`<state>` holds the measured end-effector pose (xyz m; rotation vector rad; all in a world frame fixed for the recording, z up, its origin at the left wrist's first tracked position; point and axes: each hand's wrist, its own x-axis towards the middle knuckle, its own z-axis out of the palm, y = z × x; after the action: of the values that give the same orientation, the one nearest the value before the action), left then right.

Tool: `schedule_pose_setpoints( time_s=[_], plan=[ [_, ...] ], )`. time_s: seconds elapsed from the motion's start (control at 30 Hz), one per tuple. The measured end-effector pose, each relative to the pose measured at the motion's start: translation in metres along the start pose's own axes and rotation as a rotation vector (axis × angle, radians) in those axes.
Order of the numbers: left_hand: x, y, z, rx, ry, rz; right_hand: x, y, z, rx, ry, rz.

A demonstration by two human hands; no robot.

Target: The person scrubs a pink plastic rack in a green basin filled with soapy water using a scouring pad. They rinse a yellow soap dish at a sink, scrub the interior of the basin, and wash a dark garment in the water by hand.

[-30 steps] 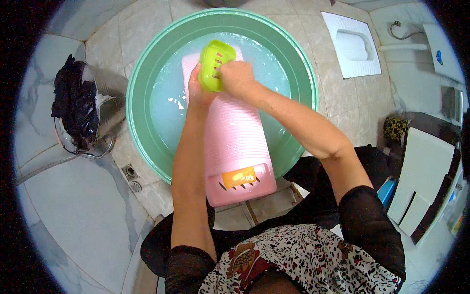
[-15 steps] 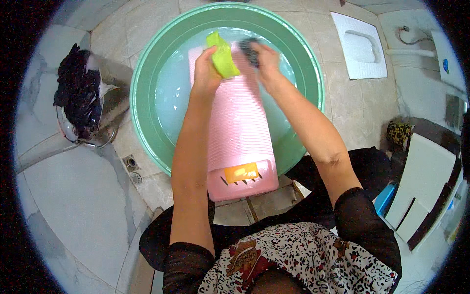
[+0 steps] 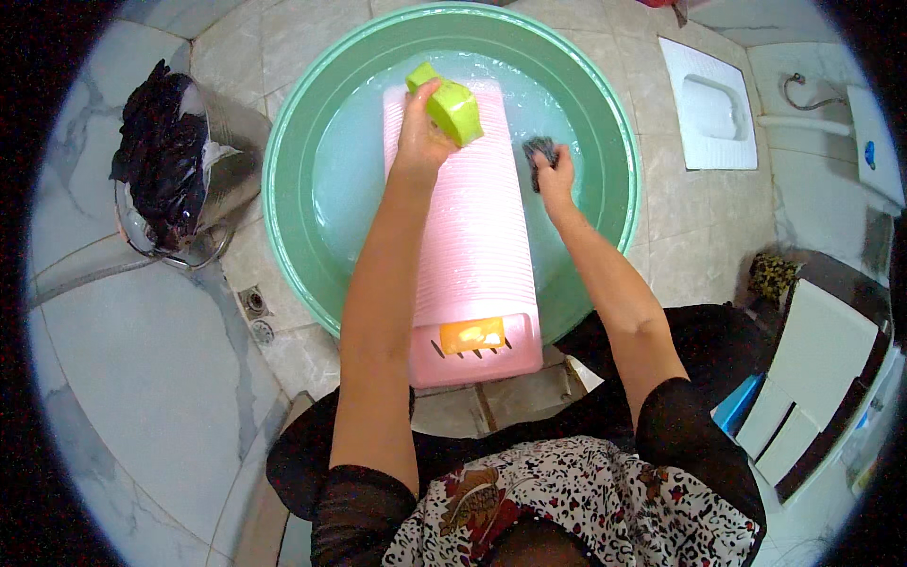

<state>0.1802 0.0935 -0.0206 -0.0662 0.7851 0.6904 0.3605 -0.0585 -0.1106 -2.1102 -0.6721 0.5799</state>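
Observation:
A pink ridged washboard [image 3: 470,227] leans in a large green basin [image 3: 274,180] of cloudy water, its near end resting over the rim. My left hand [image 3: 422,137] is closed round a lime-green curved piece [image 3: 455,111], holding it over the board's far part; its exact kind is unclear. Apart from the board, on its right, my right hand [image 3: 557,174] grips a dark grey crumpled wad [image 3: 540,149] above the water. Whether that is a scourer or cloth I cannot tell. An orange soap bar [image 3: 472,335] sits in the tray at the board's near end.
Left of the basin stands a metallic bin [image 3: 230,137] with a black bag [image 3: 161,165] over its side. A floor drain [image 3: 253,302] lies near the rim. At the far right is a white squat toilet [image 3: 709,104]; a white panel-like piece [image 3: 820,331] stands at the near right.
My right hand has moved off the washboard, right and nearer, with the dark wad. The lime-green piece stays in my left hand over the board. The whole view has shifted slightly.

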Motion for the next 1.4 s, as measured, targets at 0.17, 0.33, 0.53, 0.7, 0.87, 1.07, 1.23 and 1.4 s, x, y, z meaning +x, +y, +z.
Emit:
schedule_pose_setpoints(
  time_s=[0.17,0.33,0.53,0.7,0.87,1.07,1.23,1.4],
  plan=[
    [0.018,-0.011,-0.009,0.249,-0.048,0.482,-0.043,-0.14,0.004,0.26,-0.017,-0.494],
    [0.052,0.0,-0.058,0.421,-0.088,0.55,-0.065,-0.203,0.03,-0.038,-0.117,-0.707],
    [0.027,-0.026,-0.035,0.398,-0.018,0.554,-0.032,-0.182,0.033,-0.159,-0.129,-0.714],
    [0.017,-0.014,-0.039,0.335,-0.12,0.349,-0.062,-0.191,0.031,-0.072,-0.133,-0.751],
    [0.011,-0.025,-0.025,0.433,-0.074,0.34,-0.01,-0.201,0.046,-0.21,-0.031,-0.703],
    [0.003,-0.022,-0.013,0.252,-0.153,0.43,-0.03,-0.194,0.031,-0.024,-0.111,-0.615],
    [-0.004,-0.03,-0.013,0.196,-0.258,0.351,-0.046,-0.207,0.008,-0.178,-0.258,-1.081],
    [0.028,-0.037,-0.04,0.341,-0.121,0.241,-0.018,-0.209,0.019,-0.46,-0.201,-1.01]
  ],
)
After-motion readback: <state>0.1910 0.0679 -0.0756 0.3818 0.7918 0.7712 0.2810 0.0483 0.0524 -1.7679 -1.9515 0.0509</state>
